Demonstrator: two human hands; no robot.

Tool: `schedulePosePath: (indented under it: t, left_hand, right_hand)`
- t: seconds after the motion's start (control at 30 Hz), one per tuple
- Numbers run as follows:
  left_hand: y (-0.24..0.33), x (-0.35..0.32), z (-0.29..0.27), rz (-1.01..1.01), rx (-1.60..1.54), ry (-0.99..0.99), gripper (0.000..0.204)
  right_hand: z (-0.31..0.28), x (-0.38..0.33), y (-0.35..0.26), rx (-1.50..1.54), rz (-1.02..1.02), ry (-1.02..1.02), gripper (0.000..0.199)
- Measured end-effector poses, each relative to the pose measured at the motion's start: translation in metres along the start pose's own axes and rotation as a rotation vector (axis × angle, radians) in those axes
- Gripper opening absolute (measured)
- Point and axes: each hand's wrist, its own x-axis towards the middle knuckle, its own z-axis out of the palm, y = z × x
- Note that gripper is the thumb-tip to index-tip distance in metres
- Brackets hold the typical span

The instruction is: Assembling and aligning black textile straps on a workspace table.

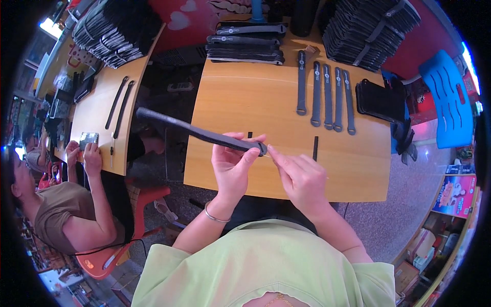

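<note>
Steadying a long dark-grey fabric strap (194,131), our left hand (230,166) pinches its end, seemingly for control. Our right hand (305,176) is nearly closed beside it, hold unclear.

Left fingers (247,157) partly hide the grey strap (202,133); the lower edge crops the shirt (261,256).

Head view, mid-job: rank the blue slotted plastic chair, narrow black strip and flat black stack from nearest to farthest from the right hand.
From the right hand:
1. Narrow black strip: on the wooden table, just beyond the hand.
2. Flat black stack: near the table's right edge.
3. Blue slotted plastic chair: off the table, far right.
</note>
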Motion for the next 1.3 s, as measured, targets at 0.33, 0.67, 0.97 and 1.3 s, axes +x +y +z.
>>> schedulePosePath:
  t: [0.33, 0.67, 0.97, 1.3]
  left_hand:
    - [-0.010, -0.002, 0.001, 0.398, 0.300, -0.062, 0.033]
    - [-0.003, 0.003, -0.003, 0.500, 0.553, -0.191, 0.033]
    - [-0.003, 0.001, 0.000, 0.295, 0.346, -0.117, 0.028]
    - [-0.007, 0.004, -0.002, 0.247, 0.284, -0.162, 0.037]
  right_hand:
    - [0.007, 0.000, 0.004, 0.870, 0.625, -0.272, 0.036]
    - [0.010, 0.003, 0.006, 1.207, 0.753, -0.305, 0.036]
    - [0.020, -0.001, 0.004, 0.600, 0.310, -0.059, 0.030]
    - [0.015, 0.009, 0.002, 0.824, 0.505, -0.104, 0.020]
